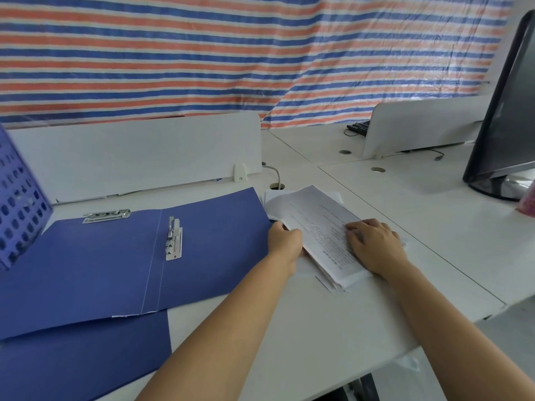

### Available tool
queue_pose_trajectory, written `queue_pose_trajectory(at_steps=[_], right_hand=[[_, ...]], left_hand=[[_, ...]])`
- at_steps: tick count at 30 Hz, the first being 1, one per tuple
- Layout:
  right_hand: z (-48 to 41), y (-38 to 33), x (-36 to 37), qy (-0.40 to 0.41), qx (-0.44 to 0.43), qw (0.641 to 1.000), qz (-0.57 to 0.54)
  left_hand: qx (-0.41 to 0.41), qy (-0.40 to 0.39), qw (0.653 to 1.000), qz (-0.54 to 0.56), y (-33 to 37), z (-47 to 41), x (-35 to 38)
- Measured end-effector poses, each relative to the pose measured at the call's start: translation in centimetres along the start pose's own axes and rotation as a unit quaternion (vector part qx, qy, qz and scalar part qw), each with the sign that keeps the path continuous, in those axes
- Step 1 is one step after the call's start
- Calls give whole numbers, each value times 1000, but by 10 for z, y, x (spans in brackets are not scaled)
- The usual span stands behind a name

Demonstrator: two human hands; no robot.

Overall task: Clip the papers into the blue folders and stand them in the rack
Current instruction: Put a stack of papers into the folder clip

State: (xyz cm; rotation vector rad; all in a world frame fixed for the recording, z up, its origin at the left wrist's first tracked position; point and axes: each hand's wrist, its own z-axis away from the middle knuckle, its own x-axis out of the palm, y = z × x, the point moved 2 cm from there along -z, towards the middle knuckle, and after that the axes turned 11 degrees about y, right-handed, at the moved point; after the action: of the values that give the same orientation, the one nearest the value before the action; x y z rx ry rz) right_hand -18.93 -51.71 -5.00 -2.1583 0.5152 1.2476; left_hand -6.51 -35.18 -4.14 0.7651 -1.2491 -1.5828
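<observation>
Gripping the near-left edge of the paper stack (315, 221) with the left hand (285, 241), fingers curled round it. Pressing flat on top with the right hand (373, 244), fingers straight. Hard against the stack's left on the white desk (318, 328): blue folder (115, 256) lying open, metal clip (173, 238) by the spine. Far left, blue rack (20, 198).

Print on papers (318, 224) illegible

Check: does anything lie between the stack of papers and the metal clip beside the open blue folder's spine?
Nothing visible does. The stack of papers lies just right of the open blue folder, whose right leaf is bare up to the metal clip. The left hand grips the stack's edge; the right hand rests on top.
</observation>
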Motion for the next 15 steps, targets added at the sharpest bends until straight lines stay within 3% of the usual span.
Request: queue_pose_trajectory(at_steps=[4, 8, 10, 13, 15], right_hand=[[-2, 4, -7, 32, 42, 999, 4], [-10, -4, -21, 73, 123, 980, -140], [-13, -16, -30, 58, 153, 950, -264], [-8, -46, -40, -30, 201, 855, -477], [-3, -64, -44, -65, 185, 828, -526]], left_hand=[[121, -43, 992, 16, 24, 26, 11], [217, -90, 971, 46, 56, 43, 3], [230, -74, 968, 74, 72, 48, -11], [247, -53, 963, 95, 90, 51, -45], [250, -18, 965, 79, 96, 49, -71]])
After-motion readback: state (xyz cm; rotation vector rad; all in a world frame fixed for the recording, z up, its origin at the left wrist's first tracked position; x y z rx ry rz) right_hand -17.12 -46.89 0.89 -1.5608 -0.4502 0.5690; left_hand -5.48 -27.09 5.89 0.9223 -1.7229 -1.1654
